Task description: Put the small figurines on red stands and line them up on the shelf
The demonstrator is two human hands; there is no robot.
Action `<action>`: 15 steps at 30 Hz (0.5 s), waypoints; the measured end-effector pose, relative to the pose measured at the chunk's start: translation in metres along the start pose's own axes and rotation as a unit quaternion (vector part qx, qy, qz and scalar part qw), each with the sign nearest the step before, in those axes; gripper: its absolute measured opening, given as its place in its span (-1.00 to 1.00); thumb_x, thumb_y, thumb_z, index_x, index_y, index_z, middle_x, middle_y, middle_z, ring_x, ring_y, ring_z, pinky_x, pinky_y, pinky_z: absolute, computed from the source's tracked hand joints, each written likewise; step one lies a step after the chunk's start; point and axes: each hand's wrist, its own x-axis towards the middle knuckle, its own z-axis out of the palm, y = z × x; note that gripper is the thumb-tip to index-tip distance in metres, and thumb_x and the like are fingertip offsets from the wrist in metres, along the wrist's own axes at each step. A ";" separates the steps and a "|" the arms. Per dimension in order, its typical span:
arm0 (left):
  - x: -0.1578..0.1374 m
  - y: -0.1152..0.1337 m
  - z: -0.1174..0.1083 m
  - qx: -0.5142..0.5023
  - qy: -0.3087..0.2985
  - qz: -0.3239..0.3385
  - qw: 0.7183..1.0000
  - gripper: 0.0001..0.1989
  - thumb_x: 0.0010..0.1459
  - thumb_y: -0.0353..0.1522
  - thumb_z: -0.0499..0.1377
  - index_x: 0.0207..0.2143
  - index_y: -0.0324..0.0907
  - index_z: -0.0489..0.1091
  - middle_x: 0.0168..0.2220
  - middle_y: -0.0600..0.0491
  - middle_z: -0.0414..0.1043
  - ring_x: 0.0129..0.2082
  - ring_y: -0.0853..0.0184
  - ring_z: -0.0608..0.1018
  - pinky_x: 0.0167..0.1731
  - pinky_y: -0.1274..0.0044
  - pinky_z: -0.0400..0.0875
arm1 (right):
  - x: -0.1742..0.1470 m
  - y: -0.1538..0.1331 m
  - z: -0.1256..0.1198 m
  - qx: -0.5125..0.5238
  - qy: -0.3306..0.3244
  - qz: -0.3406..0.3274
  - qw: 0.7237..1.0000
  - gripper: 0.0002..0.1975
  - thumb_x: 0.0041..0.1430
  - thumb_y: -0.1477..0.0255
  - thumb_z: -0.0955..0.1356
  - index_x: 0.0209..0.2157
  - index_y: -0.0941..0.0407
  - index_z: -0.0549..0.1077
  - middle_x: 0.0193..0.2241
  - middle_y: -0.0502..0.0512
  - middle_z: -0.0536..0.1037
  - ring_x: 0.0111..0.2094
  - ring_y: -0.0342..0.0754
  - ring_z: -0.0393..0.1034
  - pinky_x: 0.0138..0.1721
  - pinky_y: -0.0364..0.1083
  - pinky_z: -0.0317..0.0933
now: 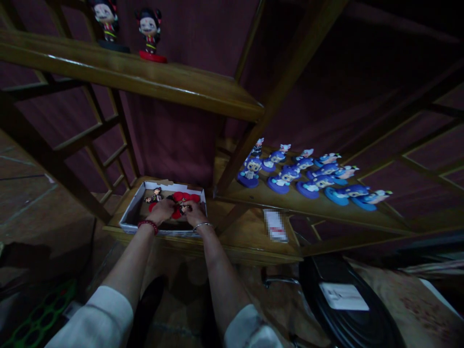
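Low on the wooden shelf stands a shallow white cardboard box [127, 212] holding several small figurines with red bases. Both my hands reach down into it. My right hand [196, 215], with a thin bangle at the wrist, has its fingers closed on a black-haired figurine [185, 208]. Close beside it, my left hand [163, 211], wearing a red bead bracelet, is closed among the red bases [186, 196]; what it grips is hidden. Another dark figurine [155, 195] lies in the box's left part.
Two figurines on round bases, one black [108, 24] and one red [150, 36], stand on the upper shelf [181, 79]. Several blue-purple figurines [284, 179] line the right shelf. A blurred white card [275, 226] lies near the box. A black round stool [348, 290] stands lower right.
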 end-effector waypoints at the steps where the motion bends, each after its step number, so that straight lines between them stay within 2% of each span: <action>1: -0.001 0.000 -0.001 -0.012 -0.002 -0.001 1.000 -0.76 -0.04 -0.51 -0.03 -0.41 -0.22 0.42 -0.37 -0.05 0.48 -0.37 0.35 0.50 -0.45 0.64 0.30 | 0.000 -0.001 0.000 -0.002 -0.003 -0.003 1.000 -0.83 -0.01 0.48 0.27 -0.34 0.05 0.43 -0.39 -0.04 0.48 -0.34 -0.17 0.37 -0.26 -0.16 0.27; 5: -0.004 0.000 -0.001 -0.099 -0.009 -0.022 0.995 -0.73 -0.02 -0.50 -0.07 -0.36 -0.22 0.40 -0.44 0.01 0.48 -0.57 0.43 0.48 -0.57 0.66 0.29 | -0.001 -0.006 -0.001 0.003 0.007 0.005 1.000 -0.85 -0.03 0.46 0.29 -0.34 0.07 0.42 -0.36 -0.02 0.47 -0.34 -0.16 0.37 -0.25 -0.14 0.27; 9: -0.008 0.002 -0.002 -0.257 0.004 -0.057 0.965 -0.78 -0.09 -0.50 -0.02 -0.43 -0.25 0.40 -0.47 0.00 0.45 -0.60 0.39 0.47 -0.62 0.63 0.31 | -0.003 -0.012 -0.002 0.015 0.038 0.015 0.999 -0.81 -0.06 0.48 0.30 -0.31 0.08 0.41 -0.32 0.01 0.46 -0.33 -0.14 0.37 -0.23 -0.12 0.26; 11: -0.011 0.004 -0.005 -0.281 0.013 -0.054 0.958 -0.81 -0.12 -0.50 0.00 -0.47 -0.25 0.40 -0.53 0.02 0.44 -0.58 0.38 0.46 -0.60 0.62 0.31 | -0.005 -0.016 -0.004 0.009 0.041 0.015 0.999 -0.74 -0.07 0.49 0.31 -0.26 0.06 0.40 -0.30 0.01 0.46 -0.30 -0.13 0.37 -0.21 -0.11 0.25; 15: -0.019 0.012 -0.014 -0.262 0.039 -0.021 0.964 -0.84 -0.15 -0.51 0.00 -0.59 -0.26 0.38 -0.62 0.05 0.38 -0.57 0.39 0.43 -0.58 0.64 0.29 | -0.009 -0.026 -0.009 -0.009 0.030 0.014 0.999 -0.68 -0.09 0.52 0.30 -0.21 0.04 0.40 -0.28 0.00 0.48 -0.26 -0.13 0.36 -0.15 -0.11 0.22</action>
